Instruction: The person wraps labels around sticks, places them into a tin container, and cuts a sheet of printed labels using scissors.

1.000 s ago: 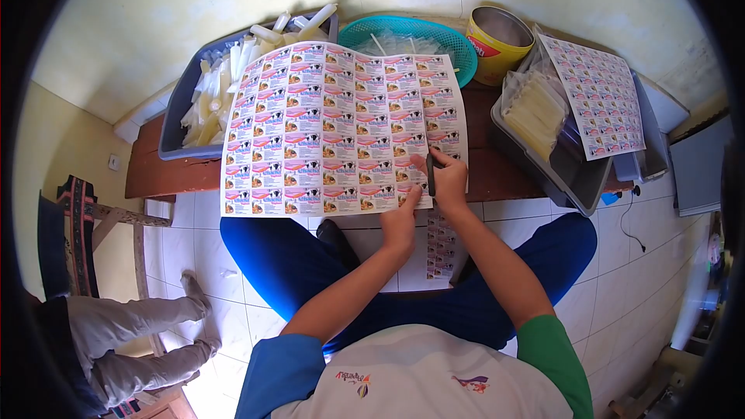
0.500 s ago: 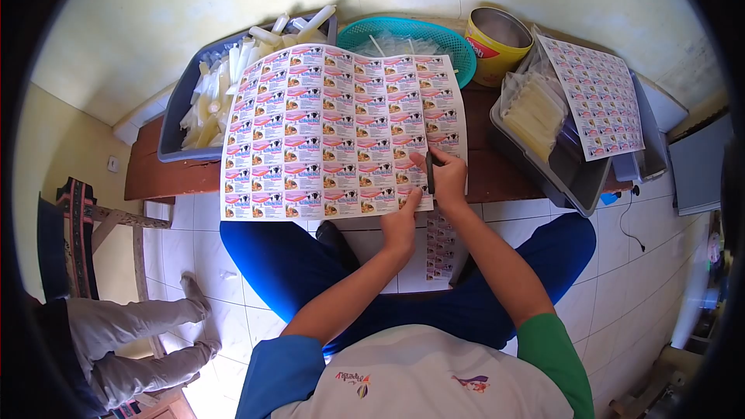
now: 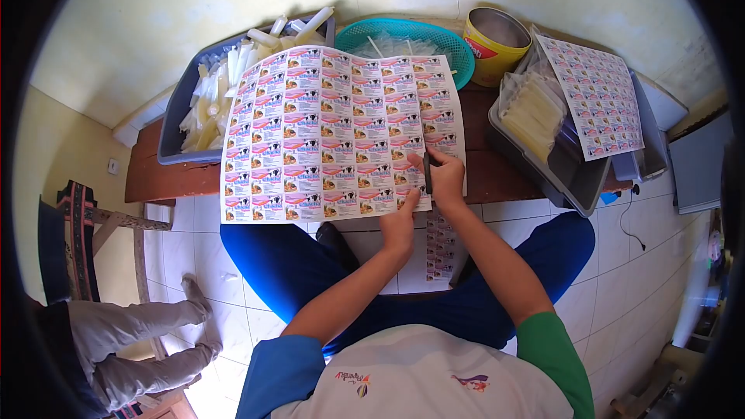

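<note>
A large sheet of printed labels (image 3: 326,132) is held up in front of me, showing rows of pink, white and black cow designs. My left hand (image 3: 399,225) pinches its lower edge, right of the middle. In my right hand (image 3: 446,177) is a dark, narrow cutting tool, apparently scissors (image 3: 428,173), with the handles mostly hidden by the fingers. The tool stands upright against the sheet at the line beside the rightmost label column. Below the hands, a cut strip of labels (image 3: 440,244) shows between my knees.
On the brown bench (image 3: 178,178) stand a grey tub (image 3: 172,128) of filled plastic tubes, a teal basket (image 3: 458,50), a yellow tin (image 3: 497,62) and a grey bin (image 3: 543,171) with packets. Another label sheet (image 3: 594,101) leans at right. A person's legs (image 3: 140,318) show at left.
The sheet has shifted very slightly left and down. My right hand and the dark tool have moved a little left; both grips look the same.
</note>
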A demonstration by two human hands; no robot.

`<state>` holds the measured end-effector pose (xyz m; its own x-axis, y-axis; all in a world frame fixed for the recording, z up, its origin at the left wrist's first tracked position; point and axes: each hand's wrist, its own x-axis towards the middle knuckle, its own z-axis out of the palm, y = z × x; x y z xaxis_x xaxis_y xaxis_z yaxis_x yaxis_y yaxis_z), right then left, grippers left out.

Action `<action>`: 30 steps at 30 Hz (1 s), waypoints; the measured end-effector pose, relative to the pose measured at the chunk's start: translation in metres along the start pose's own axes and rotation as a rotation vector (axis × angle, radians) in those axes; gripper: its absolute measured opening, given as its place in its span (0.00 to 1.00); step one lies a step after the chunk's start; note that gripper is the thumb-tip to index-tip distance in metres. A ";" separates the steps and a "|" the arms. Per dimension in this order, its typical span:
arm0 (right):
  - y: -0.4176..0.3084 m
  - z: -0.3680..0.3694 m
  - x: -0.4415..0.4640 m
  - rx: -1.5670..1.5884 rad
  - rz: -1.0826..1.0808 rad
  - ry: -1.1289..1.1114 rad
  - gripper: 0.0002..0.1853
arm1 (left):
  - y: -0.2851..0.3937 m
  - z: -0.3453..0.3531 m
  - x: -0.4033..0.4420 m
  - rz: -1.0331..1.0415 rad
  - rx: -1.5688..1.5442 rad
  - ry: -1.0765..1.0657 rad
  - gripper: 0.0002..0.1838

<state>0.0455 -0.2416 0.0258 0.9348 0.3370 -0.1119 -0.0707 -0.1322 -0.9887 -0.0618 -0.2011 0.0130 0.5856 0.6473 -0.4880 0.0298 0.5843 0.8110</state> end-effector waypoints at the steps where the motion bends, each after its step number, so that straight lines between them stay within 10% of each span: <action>1: 0.002 0.001 0.001 0.000 -0.001 0.000 0.24 | -0.001 -0.001 0.001 0.000 0.003 -0.005 0.09; 30: 0.002 0.001 0.006 -0.019 -0.057 0.029 0.25 | -0.004 -0.002 0.000 0.006 -0.029 -0.015 0.09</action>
<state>0.0502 -0.2390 0.0228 0.9470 0.3169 -0.0525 -0.0109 -0.1316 -0.9912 -0.0635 -0.2030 0.0091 0.5977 0.6434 -0.4784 0.0034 0.5946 0.8040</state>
